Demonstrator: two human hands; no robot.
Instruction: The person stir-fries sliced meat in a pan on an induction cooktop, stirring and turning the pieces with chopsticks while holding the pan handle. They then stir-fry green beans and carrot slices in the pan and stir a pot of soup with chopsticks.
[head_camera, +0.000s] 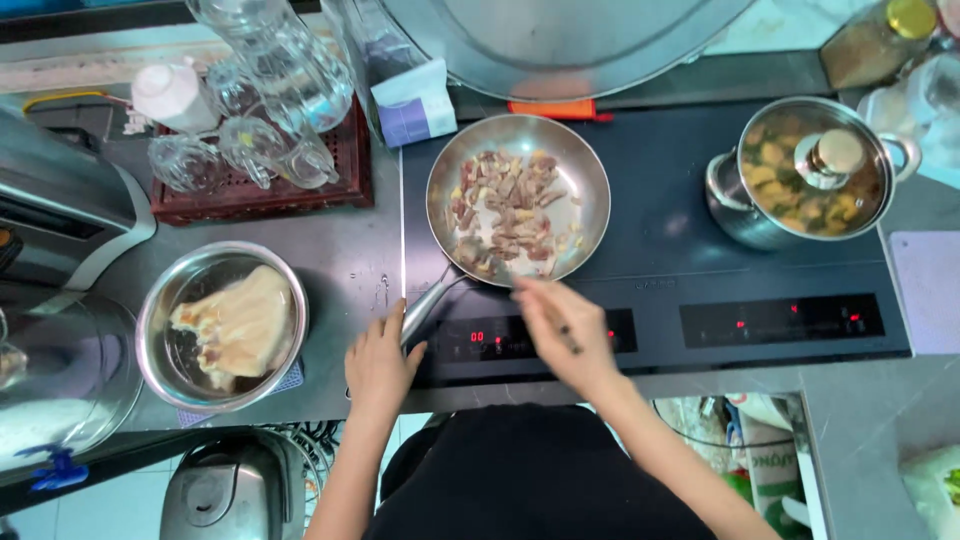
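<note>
A steel frying pan (590, 170) sits on the left zone of a black induction cooktop (660, 220), holding several pieces of chopped meat (505, 215). My left hand (380, 365) grips the pan's metal handle (425, 305) at the front left. My right hand (565, 335) holds thin chopsticks (520, 290), blurred by motion, with their tips at the pan's near rim. Both forearms reach up from the bottom of the view.
A lidded steel pot (735, 215) of stew stands on the right zone. Left of the cooktop, a steel bowl (160, 345) holds pale raw meat. Behind it a red tray (350, 170) carries glass jugs and cups. A large steel lid (560, 45) leans at the back.
</note>
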